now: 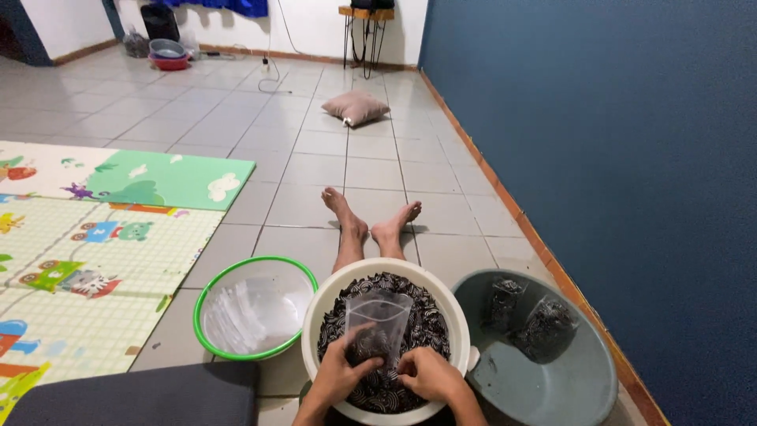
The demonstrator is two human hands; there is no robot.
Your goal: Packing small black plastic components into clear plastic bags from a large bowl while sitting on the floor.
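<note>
A person sits on the tiled floor [236,110] with bare legs stretched toward 12 o'clock and a white basin [331,296] between the knees. The basin is full of small dark spiral-patterned pieces [422,319]. The left hand [339,375] grips the lower part of a clear plastic bag [378,315], fingers curled around it; the bag stands upright over the pieces and is partly filled with them. The right hand [430,375] rests just at 3 o'clock of the bag's base, fingers bent down into the pieces; whether it holds any cannot be told.

At 9 o'clock of the white basin, touching it, sits a green-rimmed bowl [206,293] holding a stack of empty clear bags [233,319]. At 3 o'clock lies a grey basin [552,386] with two filled bags [544,319] inside. A colourful play mat [95,237] spreads at 10 o'clock, and a brown cushion [356,106] lies far off at 12 o'clock.
</note>
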